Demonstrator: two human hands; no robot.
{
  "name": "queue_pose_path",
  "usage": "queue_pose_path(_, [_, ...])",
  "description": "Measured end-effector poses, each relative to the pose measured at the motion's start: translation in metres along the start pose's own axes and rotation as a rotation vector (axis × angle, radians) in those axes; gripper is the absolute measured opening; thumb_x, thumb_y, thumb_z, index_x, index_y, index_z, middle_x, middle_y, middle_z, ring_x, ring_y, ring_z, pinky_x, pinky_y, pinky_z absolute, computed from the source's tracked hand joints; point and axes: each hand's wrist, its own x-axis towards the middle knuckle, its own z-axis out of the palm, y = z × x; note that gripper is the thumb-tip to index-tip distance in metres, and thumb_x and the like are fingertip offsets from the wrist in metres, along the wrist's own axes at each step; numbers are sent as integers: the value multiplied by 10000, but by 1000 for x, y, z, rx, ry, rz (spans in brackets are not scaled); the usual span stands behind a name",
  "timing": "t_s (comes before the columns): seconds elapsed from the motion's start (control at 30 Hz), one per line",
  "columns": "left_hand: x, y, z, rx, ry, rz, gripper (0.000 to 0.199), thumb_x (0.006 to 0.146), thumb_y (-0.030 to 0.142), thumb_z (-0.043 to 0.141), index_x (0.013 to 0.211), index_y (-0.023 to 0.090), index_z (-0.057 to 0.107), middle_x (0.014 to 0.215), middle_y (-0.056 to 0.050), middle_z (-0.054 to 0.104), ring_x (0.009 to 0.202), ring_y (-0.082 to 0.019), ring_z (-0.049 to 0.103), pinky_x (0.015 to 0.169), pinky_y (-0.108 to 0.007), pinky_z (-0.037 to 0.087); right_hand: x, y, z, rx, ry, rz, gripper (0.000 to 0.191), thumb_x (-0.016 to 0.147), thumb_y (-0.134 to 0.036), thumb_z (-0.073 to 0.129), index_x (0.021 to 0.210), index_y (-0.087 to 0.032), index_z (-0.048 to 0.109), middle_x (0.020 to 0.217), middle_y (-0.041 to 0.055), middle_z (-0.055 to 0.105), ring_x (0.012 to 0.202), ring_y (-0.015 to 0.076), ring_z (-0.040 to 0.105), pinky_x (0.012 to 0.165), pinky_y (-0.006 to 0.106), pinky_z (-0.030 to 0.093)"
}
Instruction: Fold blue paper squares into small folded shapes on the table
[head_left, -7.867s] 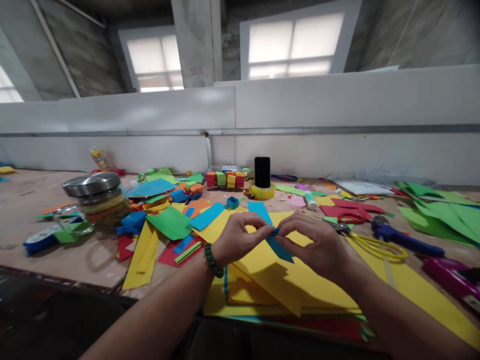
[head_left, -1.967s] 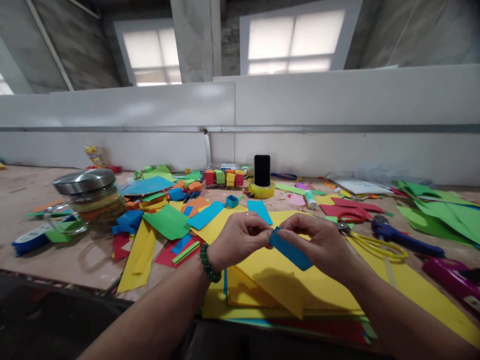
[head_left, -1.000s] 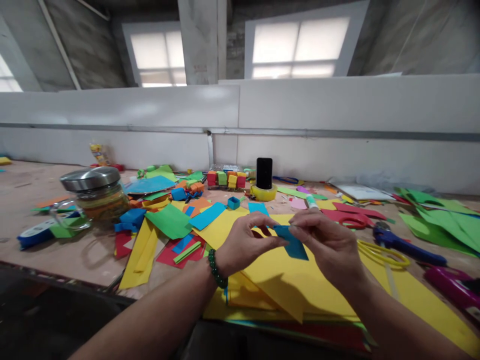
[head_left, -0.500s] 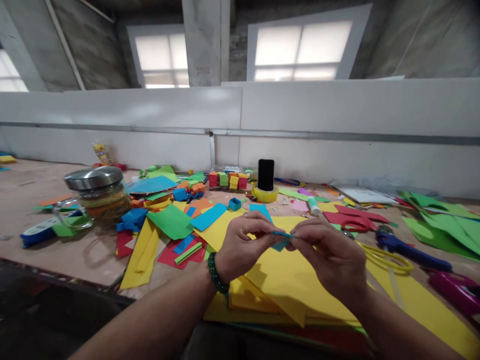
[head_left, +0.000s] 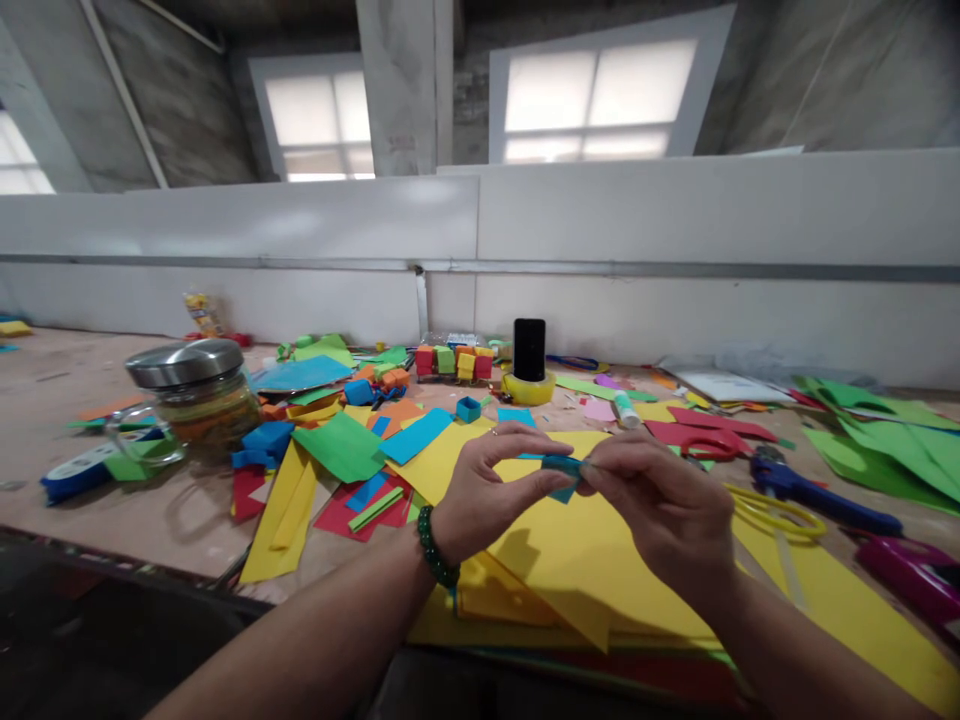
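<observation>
Between my hands is a small folded piece of blue paper point(head_left: 561, 466), held above a stack of yellow paper point(head_left: 577, 560). My left hand point(head_left: 491, 480), with a green bead bracelet point(head_left: 435, 545) at its wrist, has thumb and forefinger at the paper's left end. My right hand point(head_left: 660, 500) pinches the right end between thumb and fingers. Behind my hands stands a small open blue paper box point(head_left: 468, 408). Blue paper strips point(head_left: 418, 436) lie on the yellow sheets to the left.
A glass jar mug point(head_left: 199, 400) with a metal lid stands left. A phone point(head_left: 529, 350) stands in a yellow tape roll point(head_left: 528, 388) at the back. On the right lie red scissors point(head_left: 712, 443), yellow-handled scissors point(head_left: 780, 512), a blue-handled tool point(head_left: 825, 497) and a magenta tool point(head_left: 911, 575).
The blue paper has turned so that more of its broad side shows. My left thumb and forefinger have spread slightly apart around it.
</observation>
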Motion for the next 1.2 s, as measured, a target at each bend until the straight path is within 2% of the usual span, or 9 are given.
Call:
queue_pose_path(0.3, [-1,1,3,49,2,14,180,760,281,770,906,176,768,875,-71,714,840,-177,645,802,-306,531,-1,1,0,-66,-15,-58,206,810,-33,640,845,-236,647,758,5,634,729,160,615,610,292,509])
queue_pose_path(0.47, [-2,-2,5,16,-188,-90,359,812,309,718,1141,177,664,1083,-78,702,997,-194,635,914,-315,492,-2,0,2,-171,11,-117,235,804,-20,640,894,-237,647,814,12,635,746,149,622,630,275,507])
queue_pose_path(0.6, [-4,-6,5,22,-307,-74,320,879,392,620,1075,140,627,973,-73,675,871,-166,614,803,-277,497,-2,-2,0,-254,3,-198,260,793,-22,650,928,-244,644,834,15,649,738,147,633,635,272,518])
queue_pose_path(0.73, [-4,-7,5,19,-339,-60,361,919,476,523,977,133,620,848,-56,630,743,-139,571,690,-251,485,1,-5,-4,-292,-29,-268,277,782,-31,652,943,-255,644,807,14,660,714,163,632,649,309,527])
queue_pose_path(0.83, [-4,-5,4,-1,-268,-32,380,886,487,578,1024,140,649,955,-84,676,876,-178,621,814,-283,494,0,-5,-6,-306,-9,-275,262,780,-33,652,925,-252,646,802,13,656,705,160,629,651,308,523])
queue_pose_path(0.9, [-3,-5,3,-2,-222,-53,371,871,454,618,1095,161,658,1075,-95,689,1011,-208,625,924,-313,471,-2,-3,-5,-306,15,-232,247,787,-35,650,911,-248,641,813,13,654,717,155,631,651,297,517])
queue_pose_path(0.97, [-2,-6,4,-4,-234,-81,359,856,433,645,1100,171,662,1117,-95,685,1054,-219,617,946,-326,465,-4,-1,-3,-277,37,-163,224,797,-46,649,891,-248,633,811,14,652,735,160,630,651,298,513])
queue_pose_path(1.07, [-3,-11,7,-38,-292,-102,334,840,453,656,969,145,660,978,-85,682,895,-186,620,794,-291,500,-5,2,0,-209,48,-86,183,805,-67,646,849,-243,626,774,11,644,709,161,615,622,301,507])
queue_pose_path(1.2, [-4,-13,8,-118,-313,-183,330,862,457,626,913,131,606,831,-50,630,705,-115,558,615,-226,452,-2,-2,-1,-145,-7,-62,164,803,-78,641,862,-231,642,776,21,652,704,169,621,607,307,519])
